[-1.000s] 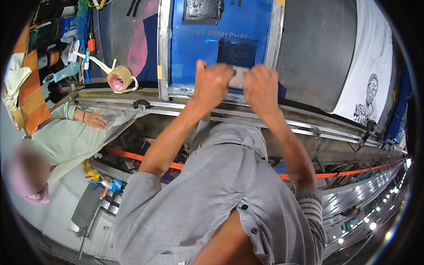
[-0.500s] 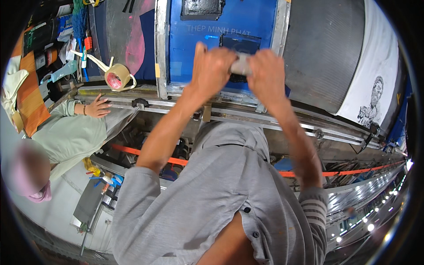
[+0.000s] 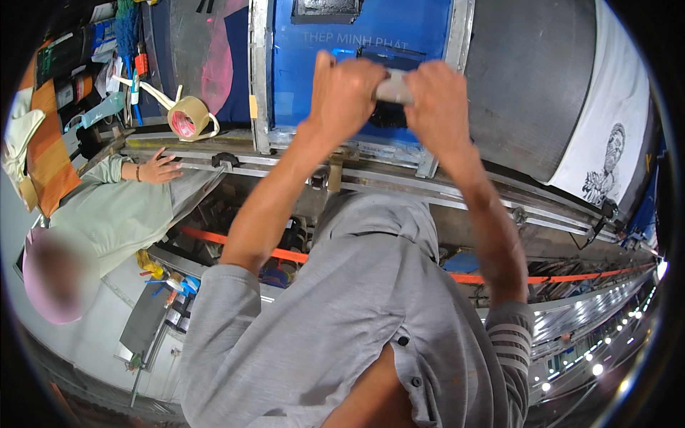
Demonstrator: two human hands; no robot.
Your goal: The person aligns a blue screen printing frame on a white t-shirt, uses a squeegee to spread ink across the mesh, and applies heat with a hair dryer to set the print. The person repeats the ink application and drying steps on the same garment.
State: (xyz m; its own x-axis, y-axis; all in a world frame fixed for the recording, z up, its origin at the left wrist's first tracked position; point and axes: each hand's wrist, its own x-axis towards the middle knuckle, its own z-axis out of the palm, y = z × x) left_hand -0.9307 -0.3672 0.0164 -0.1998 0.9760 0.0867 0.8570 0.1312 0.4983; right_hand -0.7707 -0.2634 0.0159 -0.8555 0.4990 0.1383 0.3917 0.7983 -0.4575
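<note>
Both my hands grip a squeegee, whose pale grey handle (image 3: 392,87) shows between them. My left hand (image 3: 345,93) is closed round its left part, thumb sticking up. Round the right part, my right hand (image 3: 438,107) is closed too. The squeegee is over a blue printing screen (image 3: 290,93) in a metal frame (image 3: 260,78). A black-inked patch (image 3: 391,117) shows just below the handle. My hands hide the squeegee's ends, and its blade cannot be made out.
Left of the screen lies a tape roll (image 3: 188,118). A co-worker's hand (image 3: 160,170) rests near the metal rail (image 3: 250,165). White printed fabric (image 3: 606,135) lies at the right beyond a dark grey board (image 3: 524,85). An orange bar (image 3: 571,277) runs below the table.
My hands and the squeegee have moved slightly away from me over the screen. The co-worker's head has shifted a little to the right. The grip stays the same.
</note>
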